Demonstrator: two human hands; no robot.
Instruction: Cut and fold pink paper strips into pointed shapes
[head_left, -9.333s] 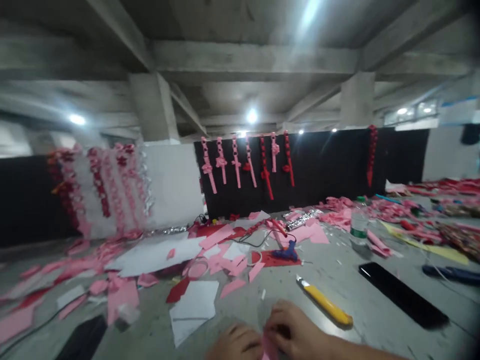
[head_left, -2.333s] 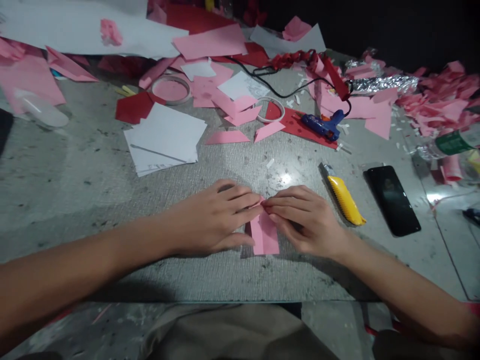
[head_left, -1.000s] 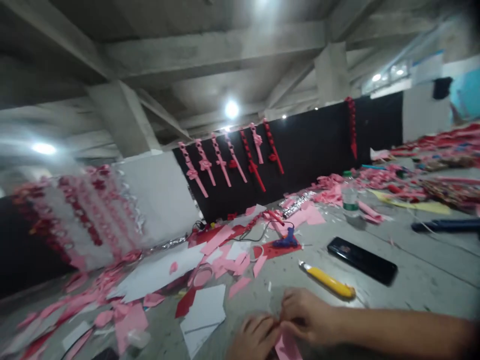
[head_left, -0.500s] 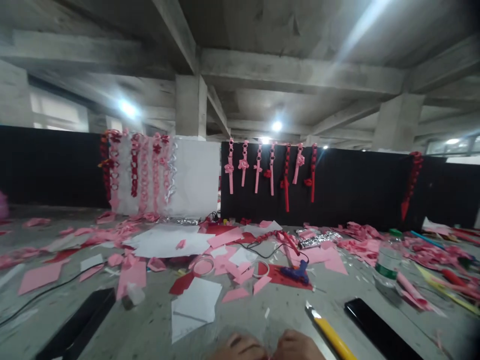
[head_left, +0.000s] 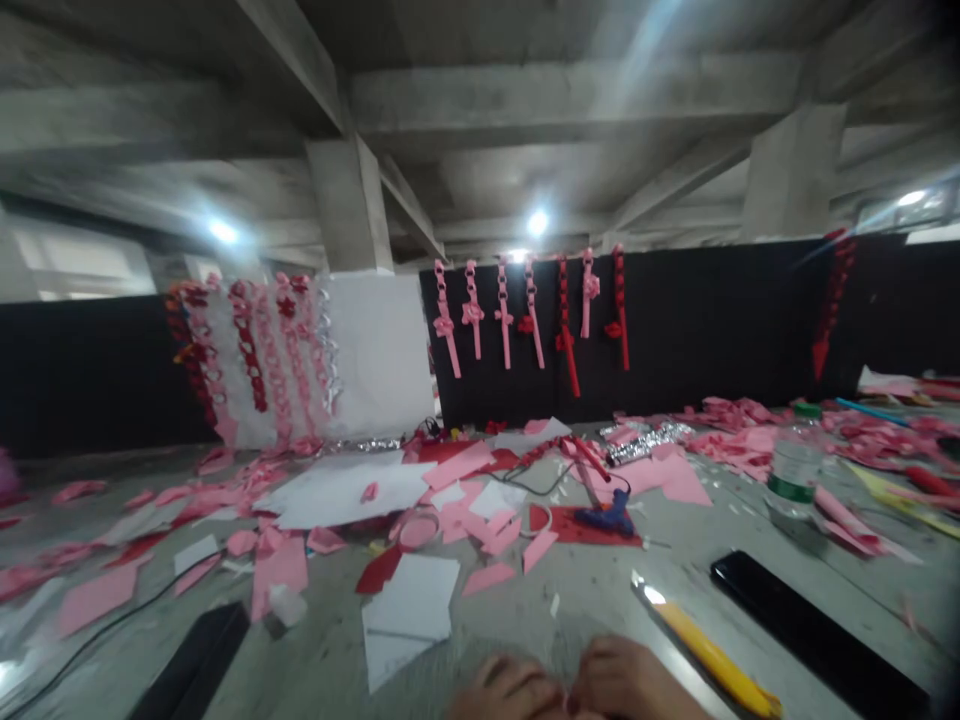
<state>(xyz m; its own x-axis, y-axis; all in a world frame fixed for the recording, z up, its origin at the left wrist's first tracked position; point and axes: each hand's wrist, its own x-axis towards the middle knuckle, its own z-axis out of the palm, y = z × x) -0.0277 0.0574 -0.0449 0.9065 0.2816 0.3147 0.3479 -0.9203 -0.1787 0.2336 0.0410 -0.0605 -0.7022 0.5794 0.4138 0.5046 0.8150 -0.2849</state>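
At the bottom edge, my left hand (head_left: pixel 506 690) and my right hand (head_left: pixel 626 682) meet with curled fingers. Both look closed, and a small pinkish bit shows between them, too little to name. Right of my right hand lies a yellow utility knife (head_left: pixel 709 645) with its blade pointing away from me. A folded white paper (head_left: pixel 412 615) rests ahead and left of my left hand. Further off, a blue glue gun (head_left: pixel 606 515) sits on a red paper sheet (head_left: pixel 555 528), near rolls of tape (head_left: pixel 418 530) and pink paper scraps (head_left: pixel 489 578).
A black phone (head_left: pixel 814 630) lies at right, with a plastic bottle (head_left: pixel 795 470) beyond it. A black case (head_left: pixel 196 660) and a cable (head_left: pixel 112 620) are at left. Paper chains (head_left: pixel 442 325) hang on the black partition (head_left: pixel 690 340) behind the cluttered table.
The view has tilted and shifted, so the tabletop things appear further right. My hands stay together and show slightly more at the bottom edge. Nothing on the table has visibly been moved.
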